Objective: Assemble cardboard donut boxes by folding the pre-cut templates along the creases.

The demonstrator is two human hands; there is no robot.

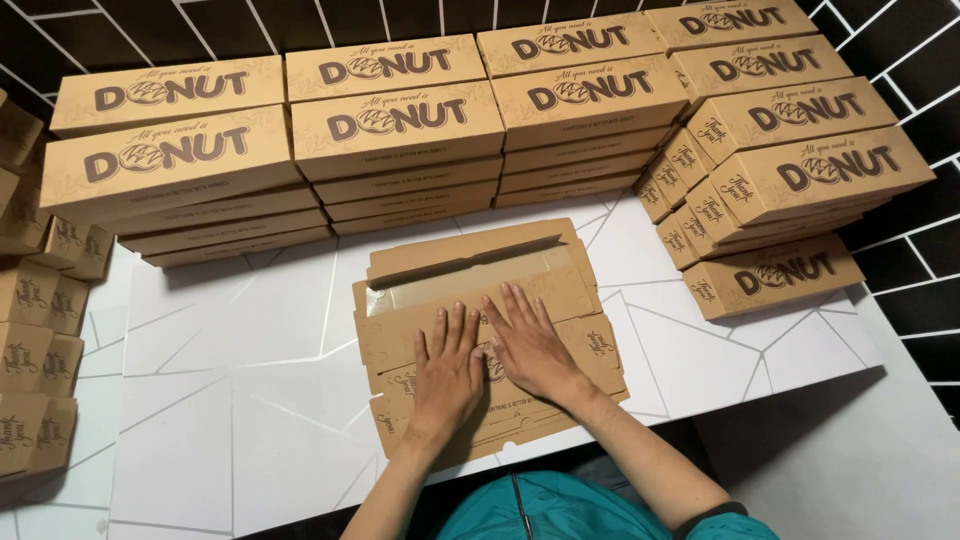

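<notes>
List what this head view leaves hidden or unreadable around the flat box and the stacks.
- Flat box: its middle panel is covered by the left hand and right hand, both pressed flat on it.
- Left stacks: cut off by the left edge.
- Back stacks: closed, so any contents cannot be seen.
- Right stack: its lower boxes are mostly hidden by those above.
- Table: its near edge is hidden by the person's body.

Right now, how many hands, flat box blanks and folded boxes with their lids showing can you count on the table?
Hands: 2 (left hand, right hand)
Flat box blank: 1
Folded boxes with lids showing: 11
Total: 14
</notes>
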